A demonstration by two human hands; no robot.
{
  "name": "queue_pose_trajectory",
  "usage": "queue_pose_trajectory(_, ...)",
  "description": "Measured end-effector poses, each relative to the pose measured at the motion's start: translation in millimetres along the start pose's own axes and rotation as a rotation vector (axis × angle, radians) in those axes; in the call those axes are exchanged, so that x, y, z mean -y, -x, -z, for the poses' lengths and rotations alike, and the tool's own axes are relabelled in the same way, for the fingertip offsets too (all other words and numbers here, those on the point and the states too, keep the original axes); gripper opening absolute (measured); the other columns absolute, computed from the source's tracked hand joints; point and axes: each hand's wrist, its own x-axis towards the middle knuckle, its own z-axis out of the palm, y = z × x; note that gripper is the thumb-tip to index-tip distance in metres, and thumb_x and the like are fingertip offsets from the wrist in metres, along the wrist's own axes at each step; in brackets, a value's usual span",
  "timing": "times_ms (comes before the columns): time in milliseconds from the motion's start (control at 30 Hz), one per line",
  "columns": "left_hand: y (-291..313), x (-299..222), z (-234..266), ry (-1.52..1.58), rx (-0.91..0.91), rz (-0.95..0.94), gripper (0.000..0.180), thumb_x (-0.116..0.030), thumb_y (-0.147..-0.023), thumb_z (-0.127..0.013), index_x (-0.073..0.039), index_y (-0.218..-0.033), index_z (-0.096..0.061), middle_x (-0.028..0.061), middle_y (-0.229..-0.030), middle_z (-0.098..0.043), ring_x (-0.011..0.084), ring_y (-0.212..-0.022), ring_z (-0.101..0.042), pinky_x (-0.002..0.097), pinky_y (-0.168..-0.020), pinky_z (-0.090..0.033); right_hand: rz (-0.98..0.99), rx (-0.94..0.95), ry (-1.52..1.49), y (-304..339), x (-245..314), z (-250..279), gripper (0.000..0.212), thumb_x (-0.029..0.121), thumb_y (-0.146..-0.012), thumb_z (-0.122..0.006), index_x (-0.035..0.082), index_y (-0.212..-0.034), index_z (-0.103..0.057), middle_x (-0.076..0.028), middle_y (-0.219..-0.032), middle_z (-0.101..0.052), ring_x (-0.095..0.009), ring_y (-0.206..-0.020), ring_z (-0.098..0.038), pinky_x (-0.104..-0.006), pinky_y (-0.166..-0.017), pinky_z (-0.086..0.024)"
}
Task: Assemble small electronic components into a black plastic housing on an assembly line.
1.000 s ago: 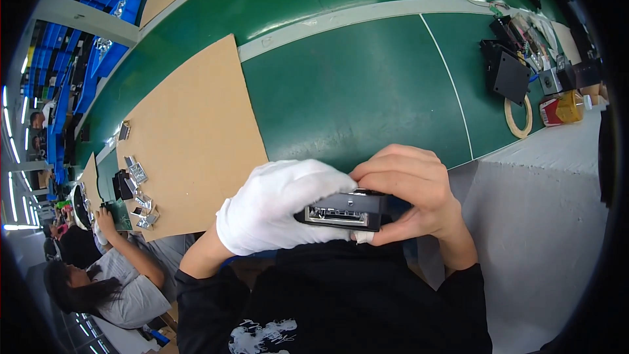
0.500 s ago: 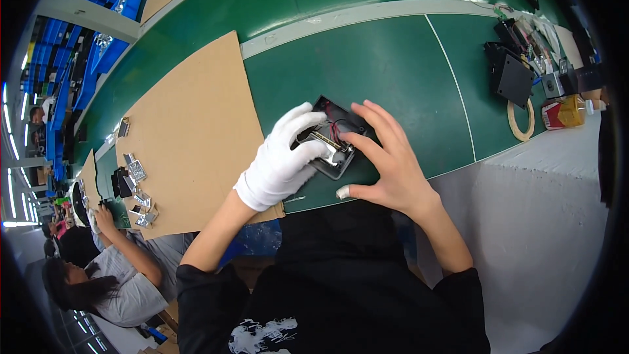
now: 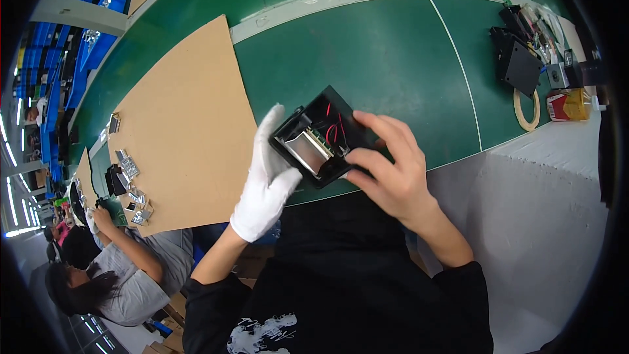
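A black electronics housing (image 3: 352, 130) lies open side up between my hands, over the near part of the green bench. Inside it sit a silver metal plate (image 3: 308, 152), a strip of circuit board along the plate, and thin red wires (image 3: 335, 132). My right hand (image 3: 401, 177), ungloved, grips the housing's right side, its fingers reaching over the edge. My left hand (image 3: 259, 193) wears a white glove and rests against the left corner, fingers stretched out and thumb apart. Whether the housing touches the bench, I cannot tell.
A brown cardboard sheet (image 3: 190, 137) covers the bench at left, with several small silver parts (image 3: 130, 165) along its edge. At right are a black box (image 3: 521, 69), a tape roll (image 3: 521, 113) and a yellow-red container (image 3: 569, 104). A co-worker (image 3: 118, 282) sits at left.
The housing has tilted and turned to show more of its inside. My left fingers have come out of it and moved to its left side. My right hand has closed on the right edge.
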Motion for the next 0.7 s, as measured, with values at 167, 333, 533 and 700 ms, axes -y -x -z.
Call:
queue_pose_trajectory(167,-0.2,-26.0,-14.6,-0.003,-0.039,0.105,0.106,0.0,-0.079,-0.075,-0.007,-0.165,-0.012,0.0234,-0.153,-0.043,0.0355,-0.139,-0.048,0.0402,-0.114,-0.043,0.122,-0.153,0.042,0.6,29.2,-5.8,0.029,0.002,-0.076,-0.08,0.007,-0.104,-0.075,-0.016,-0.133,-0.064,-0.03,-0.111,-0.062,-0.0364,-0.09,-0.055)
queue_pose_trajectory(333,-6.3,-34.7,-22.2,0.065,0.027,0.212,0.107,0.002,-0.076,-0.073,-0.004,-0.165,-0.012,0.0222,-0.152,-0.042,0.033,-0.135,-0.05,0.0383,-0.115,-0.042,0.277,-0.168,0.001,12.9,36.9,-16.8,0.026,0.0,-0.081,-0.077,0.008,-0.106,-0.076,-0.014,-0.131,-0.065,-0.027,-0.109,-0.062,-0.0348,-0.091,-0.057)
queue_pose_trajectory(533,-9.2,-19.2,-14.9,-0.207,0.173,0.013,0.109,0.004,-0.073,-0.074,-0.004,-0.165,-0.016,0.0217,-0.154,-0.04,0.0323,-0.135,-0.051,0.0375,-0.113,-0.043,0.391,-0.168,-0.097,16.8,41.4,-18.7,0.027,-0.002,-0.083,-0.076,0.01,-0.107,-0.077,-0.013,-0.13,-0.066,-0.024,-0.108,-0.062,-0.0343,-0.091,-0.058)
queue_pose_trajectory(700,-12.2,-28.0,-7.2,-0.099,0.232,-0.019,0.108,0.005,-0.073,-0.077,-0.004,-0.164,-0.02,0.0204,-0.155,-0.041,0.0308,-0.135,-0.051,0.0381,-0.111,-0.046,0.285,-0.177,-0.207,11.0,39.4,-1.6,0.03,0.0,-0.081,-0.08,0.01,-0.109,-0.075,-0.014,-0.132,-0.064,-0.026,-0.111,-0.06,-0.0378,-0.093,-0.057)
